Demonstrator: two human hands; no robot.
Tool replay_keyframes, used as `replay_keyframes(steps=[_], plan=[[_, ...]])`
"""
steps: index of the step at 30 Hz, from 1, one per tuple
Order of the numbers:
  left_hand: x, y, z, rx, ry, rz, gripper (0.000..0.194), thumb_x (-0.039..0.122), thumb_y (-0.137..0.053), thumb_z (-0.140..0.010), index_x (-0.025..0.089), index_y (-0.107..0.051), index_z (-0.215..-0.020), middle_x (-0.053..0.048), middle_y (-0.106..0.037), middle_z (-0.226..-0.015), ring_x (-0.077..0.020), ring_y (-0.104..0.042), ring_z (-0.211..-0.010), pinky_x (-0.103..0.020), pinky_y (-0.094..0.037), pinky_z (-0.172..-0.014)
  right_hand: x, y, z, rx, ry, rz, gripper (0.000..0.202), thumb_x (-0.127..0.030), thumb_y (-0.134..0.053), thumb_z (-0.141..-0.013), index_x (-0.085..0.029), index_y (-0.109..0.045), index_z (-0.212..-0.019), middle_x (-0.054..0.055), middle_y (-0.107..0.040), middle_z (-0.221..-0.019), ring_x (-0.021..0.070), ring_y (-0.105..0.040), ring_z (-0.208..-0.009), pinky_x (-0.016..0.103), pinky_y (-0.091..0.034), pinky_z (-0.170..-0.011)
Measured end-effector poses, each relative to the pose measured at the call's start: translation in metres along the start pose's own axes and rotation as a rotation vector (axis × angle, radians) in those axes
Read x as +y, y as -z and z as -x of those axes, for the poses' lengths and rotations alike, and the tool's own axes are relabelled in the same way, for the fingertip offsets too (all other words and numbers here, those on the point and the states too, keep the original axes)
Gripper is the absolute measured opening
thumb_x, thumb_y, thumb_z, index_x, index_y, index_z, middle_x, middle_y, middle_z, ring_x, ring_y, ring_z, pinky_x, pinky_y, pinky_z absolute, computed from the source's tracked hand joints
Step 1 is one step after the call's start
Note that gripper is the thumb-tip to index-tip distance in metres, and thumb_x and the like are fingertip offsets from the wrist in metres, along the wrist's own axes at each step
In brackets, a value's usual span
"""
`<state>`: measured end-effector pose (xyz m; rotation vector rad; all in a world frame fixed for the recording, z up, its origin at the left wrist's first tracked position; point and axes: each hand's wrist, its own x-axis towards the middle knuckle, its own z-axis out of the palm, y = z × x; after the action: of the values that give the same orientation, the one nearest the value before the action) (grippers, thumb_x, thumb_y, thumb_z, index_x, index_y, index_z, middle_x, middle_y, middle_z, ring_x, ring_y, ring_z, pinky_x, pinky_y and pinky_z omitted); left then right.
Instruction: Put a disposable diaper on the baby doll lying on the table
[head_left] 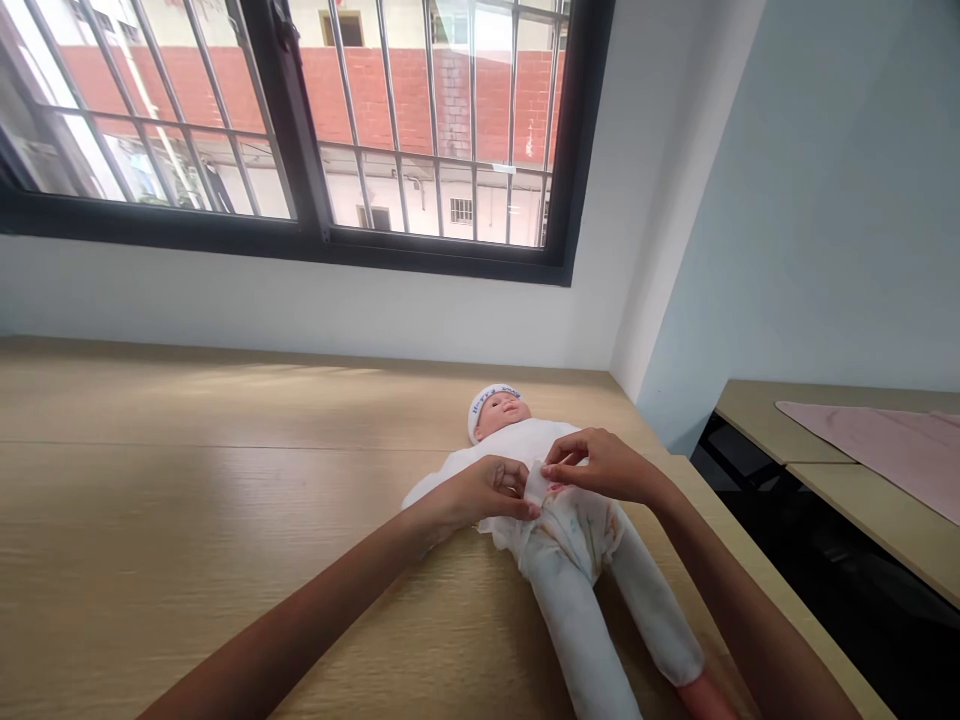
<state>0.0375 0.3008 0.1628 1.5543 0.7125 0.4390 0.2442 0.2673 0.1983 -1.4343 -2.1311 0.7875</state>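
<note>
A baby doll (581, 610) lies on its back on the wooden table, its head away from me and its white cloth legs toward me. It wears a white cap (480, 408) with blue lettering and a white top (487, 445). Around its hips is a white diaper (574, 530) with a faint coloured print. My left hand (491, 495) has its fingers curled on the diaper's front at the waist. Just beside it, my right hand (592, 465) pinches the diaper's upper edge between thumb and fingers. Both hands partly hide the doll's belly.
The light wood table (225, 560) stretches left to the wall beneath a barred window (435, 120). Its right edge runs close beside the doll. Across a dark gap stands another table (757, 410) with a pink cloth (885, 440) on it.
</note>
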Motion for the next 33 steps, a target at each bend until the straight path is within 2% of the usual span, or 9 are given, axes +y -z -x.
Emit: replay_keyframes(steps=[5,10,14,19,25,29,33], plan=[[-0.004,0.003,-0.003,0.012,0.094,0.078,0.027,0.027,-0.08,-0.058,0.014,-0.061,-0.072,0.002,-0.064,-0.069,-0.0096,-0.055,-0.066,-0.02,-0.038,-0.062,0.005,-0.001,-0.001,-0.012,0.002,-0.028,0.019,-0.038,-0.062,-0.078,-0.021,-0.07,-0.081,0.0,-0.072,-0.08,0.0181,-0.067,-0.079,0.025,-0.046,-0.068],[-0.001,0.001,-0.002,0.006,0.086,0.096,0.026,0.027,-0.076,-0.061,0.015,-0.053,-0.065,0.006,-0.053,-0.057,-0.0058,-0.047,-0.054,-0.018,-0.031,-0.052,0.001,0.0,-0.001,0.001,-0.032,-0.017,0.019,-0.037,-0.063,-0.076,-0.02,-0.071,-0.08,0.001,-0.072,-0.078,0.0174,-0.066,-0.076,0.024,-0.044,-0.064],[0.001,-0.001,0.0,0.001,0.08,0.165,0.026,0.023,-0.073,-0.061,0.016,-0.051,-0.072,0.008,-0.048,-0.058,-0.0053,-0.044,-0.053,-0.018,-0.032,-0.053,-0.002,-0.001,-0.001,0.027,-0.056,0.046,0.021,-0.038,-0.063,-0.076,-0.02,-0.073,-0.079,0.001,-0.072,-0.074,0.0164,-0.064,-0.071,0.024,-0.041,-0.061],[-0.001,-0.001,0.001,0.162,0.036,-0.06,0.024,0.021,-0.068,-0.062,0.017,-0.051,-0.08,0.006,-0.054,-0.062,-0.0067,-0.044,-0.054,-0.019,-0.026,-0.051,-0.003,-0.004,0.0,0.042,-0.062,0.081,0.017,-0.034,-0.063,-0.073,-0.019,-0.071,-0.073,0.002,-0.071,-0.073,0.0173,-0.063,-0.072,0.025,-0.041,-0.06],[0.003,-0.002,0.004,0.13,0.006,-0.198,0.028,0.034,-0.069,-0.067,0.016,-0.053,-0.082,0.005,-0.053,-0.066,-0.009,-0.045,-0.061,-0.021,-0.03,-0.055,0.001,-0.005,-0.002,0.037,-0.049,0.065,0.013,-0.029,-0.062,-0.069,-0.018,-0.067,-0.064,0.001,-0.069,-0.069,0.0171,-0.061,-0.071,0.024,-0.04,-0.059],[0.002,-0.004,0.005,0.224,-0.063,-0.408,0.032,0.042,-0.068,-0.068,0.017,-0.05,-0.075,0.005,-0.047,-0.065,-0.0097,-0.041,-0.06,-0.022,-0.029,-0.054,0.007,-0.007,-0.004,0.031,-0.032,0.061,0.01,-0.027,-0.063,-0.067,-0.017,-0.065,-0.064,0.0,-0.066,-0.068,0.016,-0.059,-0.07,0.024,-0.04,-0.06],[-0.005,-0.001,0.002,0.278,-0.076,-0.476,0.038,0.045,-0.073,-0.064,0.018,-0.049,-0.074,0.006,-0.046,-0.067,-0.0094,-0.04,-0.06,-0.022,-0.028,-0.053,0.018,-0.009,-0.011,0.033,-0.047,-0.007,0.014,-0.026,-0.069,-0.061,-0.016,-0.059,-0.064,0.0,-0.063,-0.069,0.0148,-0.057,-0.069,0.024,-0.04,-0.058]])
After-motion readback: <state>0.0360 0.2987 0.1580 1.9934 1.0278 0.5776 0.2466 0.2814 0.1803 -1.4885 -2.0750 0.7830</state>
